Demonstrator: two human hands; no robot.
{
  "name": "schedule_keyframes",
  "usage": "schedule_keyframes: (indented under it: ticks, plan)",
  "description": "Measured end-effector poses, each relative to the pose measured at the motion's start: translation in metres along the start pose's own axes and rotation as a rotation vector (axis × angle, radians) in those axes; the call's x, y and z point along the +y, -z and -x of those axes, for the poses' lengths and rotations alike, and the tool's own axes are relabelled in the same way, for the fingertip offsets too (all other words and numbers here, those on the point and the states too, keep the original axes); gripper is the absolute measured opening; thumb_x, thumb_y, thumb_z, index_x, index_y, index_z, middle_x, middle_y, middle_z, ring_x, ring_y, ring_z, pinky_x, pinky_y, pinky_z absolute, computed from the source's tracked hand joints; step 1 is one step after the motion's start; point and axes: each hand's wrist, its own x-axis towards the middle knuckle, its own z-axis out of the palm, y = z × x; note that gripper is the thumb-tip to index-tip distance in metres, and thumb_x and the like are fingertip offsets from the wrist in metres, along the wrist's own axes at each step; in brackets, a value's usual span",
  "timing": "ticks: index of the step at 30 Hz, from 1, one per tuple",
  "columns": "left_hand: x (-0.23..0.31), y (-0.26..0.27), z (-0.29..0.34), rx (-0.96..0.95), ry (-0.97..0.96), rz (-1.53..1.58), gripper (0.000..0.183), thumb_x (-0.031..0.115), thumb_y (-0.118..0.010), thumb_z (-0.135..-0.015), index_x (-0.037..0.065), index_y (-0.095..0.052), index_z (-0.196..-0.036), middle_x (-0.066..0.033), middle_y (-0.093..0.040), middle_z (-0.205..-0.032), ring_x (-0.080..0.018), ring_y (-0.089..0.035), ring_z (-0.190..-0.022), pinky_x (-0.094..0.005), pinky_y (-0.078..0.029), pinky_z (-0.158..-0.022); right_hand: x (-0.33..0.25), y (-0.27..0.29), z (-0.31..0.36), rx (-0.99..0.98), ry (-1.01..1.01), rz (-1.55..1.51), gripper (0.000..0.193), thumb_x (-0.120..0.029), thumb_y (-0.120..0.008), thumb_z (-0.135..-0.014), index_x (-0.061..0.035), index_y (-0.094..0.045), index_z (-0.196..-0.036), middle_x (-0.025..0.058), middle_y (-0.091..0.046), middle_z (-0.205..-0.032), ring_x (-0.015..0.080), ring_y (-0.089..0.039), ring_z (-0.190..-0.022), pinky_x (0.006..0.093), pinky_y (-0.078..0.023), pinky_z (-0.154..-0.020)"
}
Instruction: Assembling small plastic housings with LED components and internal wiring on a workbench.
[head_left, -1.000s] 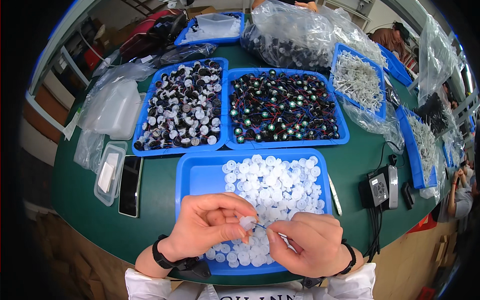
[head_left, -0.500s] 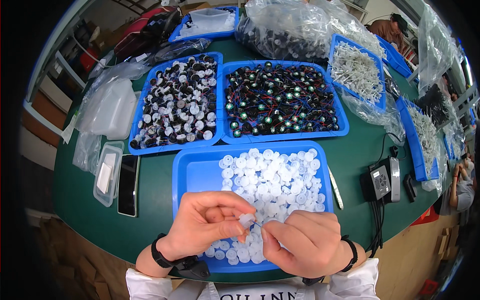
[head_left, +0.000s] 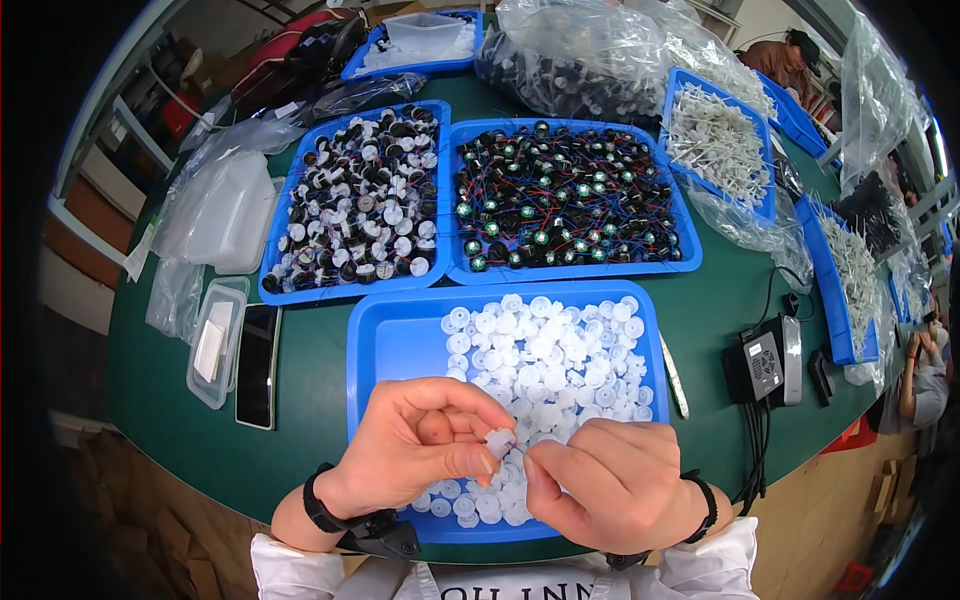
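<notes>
Between thumb and fingers, my left hand (head_left: pixel 405 445) pinches a small translucent white plastic cap (head_left: pixel 499 443). From the cap a thin dark wire (head_left: pixel 519 449) runs toward my right hand (head_left: pixel 610 480), whose thumb and bent index finger are closed on it. The wire's far end is hidden inside the right hand. Both hands are over the near part of a blue tray (head_left: pixel 395 340). Many loose white plastic caps (head_left: pixel 550 365) fill its middle and right side, and some lie beneath my hands.
Beyond stand a blue tray of black-and-white parts (head_left: pixel 365 205) and one of black wired parts (head_left: pixel 570 200). A phone (head_left: pixel 257 365) and a lidless plastic box (head_left: pixel 212 350) lie left. Tweezers (head_left: pixel 673 378) and a black device (head_left: pixel 755 365) are right. A person (head_left: pixel 785 60) sits far right.
The cap in my left hand has turned slightly, and its end faces a little more toward my right hand. Both hands stay nearly in place.
</notes>
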Motion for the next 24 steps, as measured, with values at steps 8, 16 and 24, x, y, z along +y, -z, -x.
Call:
schedule_keyframes:
  ticks: [8,16,24]
  plan:
    - [0.003,0.001,0.001,0.011,0.063,-0.065,0.027,0.0,-0.067,-0.075,-0.007,-0.057,-0.1,-0.0116,-0.06,-0.083,-0.0127,-0.059,-0.067,-0.023,-0.05,-0.062,0.0,0.001,0.0,-0.03,0.01,0.002,0.016,-0.001,-0.064,-0.056,-0.0016,-0.056,-0.07,0.0004,-0.04,-0.054,0.0117,-0.044,-0.042,0.0232,-0.034,-0.033]
    - [-0.006,-0.003,-0.001,-0.007,0.009,-0.121,0.028,-0.002,-0.067,-0.074,-0.007,-0.057,-0.099,-0.0117,-0.061,-0.083,-0.0128,-0.06,-0.071,-0.0224,-0.051,-0.062,-0.002,-0.002,0.002,-0.046,0.027,0.052,0.021,-0.004,-0.066,-0.06,0.001,-0.056,-0.078,0.0019,-0.043,-0.057,0.0128,-0.045,-0.044,0.0239,-0.034,-0.034]
    - [-0.006,0.001,0.0,0.038,-0.07,0.161,0.031,0.001,-0.064,-0.077,-0.009,-0.052,-0.104,-0.0148,-0.061,-0.085,-0.0169,-0.061,-0.075,-0.0266,-0.051,-0.067,-0.001,0.007,-0.008,-0.155,-0.254,-0.201,0.03,-0.003,-0.067,-0.066,0.0045,-0.056,-0.093,0.0073,-0.05,-0.068,0.0194,-0.051,-0.054,0.0273,-0.045,-0.048]
